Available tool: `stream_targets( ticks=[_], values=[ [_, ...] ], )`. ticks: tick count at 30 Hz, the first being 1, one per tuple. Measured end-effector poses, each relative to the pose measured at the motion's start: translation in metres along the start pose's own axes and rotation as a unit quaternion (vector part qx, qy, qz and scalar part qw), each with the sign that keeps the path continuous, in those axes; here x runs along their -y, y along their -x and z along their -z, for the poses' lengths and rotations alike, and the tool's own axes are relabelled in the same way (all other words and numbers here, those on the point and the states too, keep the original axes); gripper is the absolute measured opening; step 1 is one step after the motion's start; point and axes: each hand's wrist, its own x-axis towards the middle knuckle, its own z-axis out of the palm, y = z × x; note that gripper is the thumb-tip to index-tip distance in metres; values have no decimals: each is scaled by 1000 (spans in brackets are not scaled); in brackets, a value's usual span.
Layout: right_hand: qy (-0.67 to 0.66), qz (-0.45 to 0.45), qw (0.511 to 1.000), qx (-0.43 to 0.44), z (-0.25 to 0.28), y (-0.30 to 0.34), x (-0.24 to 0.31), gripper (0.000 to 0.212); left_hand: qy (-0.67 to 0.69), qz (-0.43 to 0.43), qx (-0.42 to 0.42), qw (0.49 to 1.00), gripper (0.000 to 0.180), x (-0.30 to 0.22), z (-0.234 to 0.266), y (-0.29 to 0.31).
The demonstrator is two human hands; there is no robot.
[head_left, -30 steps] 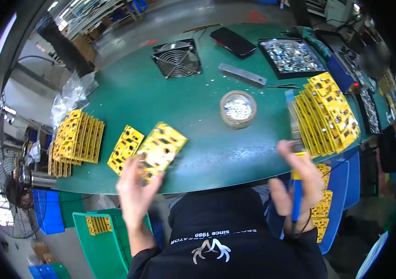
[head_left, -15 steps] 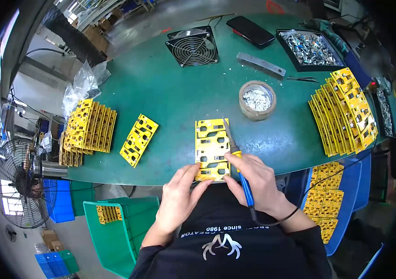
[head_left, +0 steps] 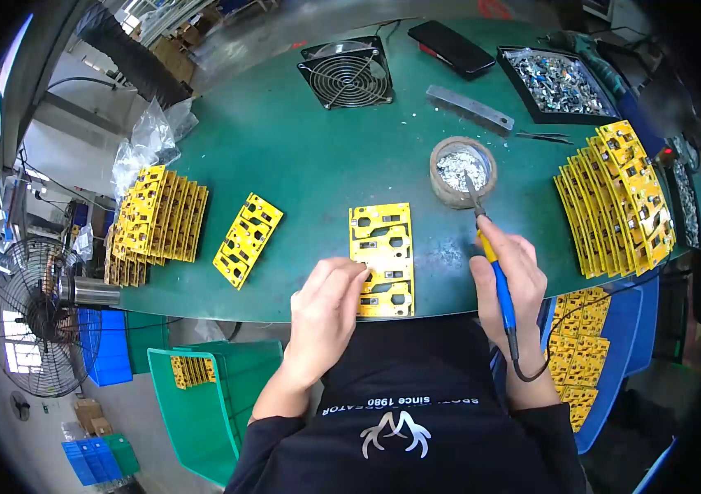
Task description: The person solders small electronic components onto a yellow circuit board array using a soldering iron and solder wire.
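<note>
In the head view, the yellow circuit board lies flat on the green counter, near its front edge, directly before the person. Of the 2 hands, the left hand has its thumb and fingertips drawn together at the board's left edge; whether they grip it or merely touch it, I cannot tell. The right hand grasps a soldering iron by its blue and yellow handle, the tip inside a round pot of silvery bits, right of the board. A 2nd yellow board lies tilted to the left, between the 1st and a left stack. A right stack leans beyond the pot. Farther back sit a fan and a metal bar.
</note>
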Motion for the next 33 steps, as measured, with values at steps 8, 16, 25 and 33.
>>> stream_targets(
  ticks=[8, 16, 25, 33],
  values=[
    [-97, 24, 995, -3, -6, 11, 15, 35, -49, -15, -5, 999, 14, 0, -25, -7],
    [-177, 18, 984, 21, -17, 14, 22, 24, -118, -50, 3, 992, 22, 0, -31, -1],
    [-194, 13, 981, 20, -24, 14, 22, 21, -118, -44, 1, 992, 23, -5, -33, -1],
    [-189, 10, 981, 32, -26, 14, 23, 20, -119, -52, 18, 991, 25, -6, -33, -2]
  ],
)
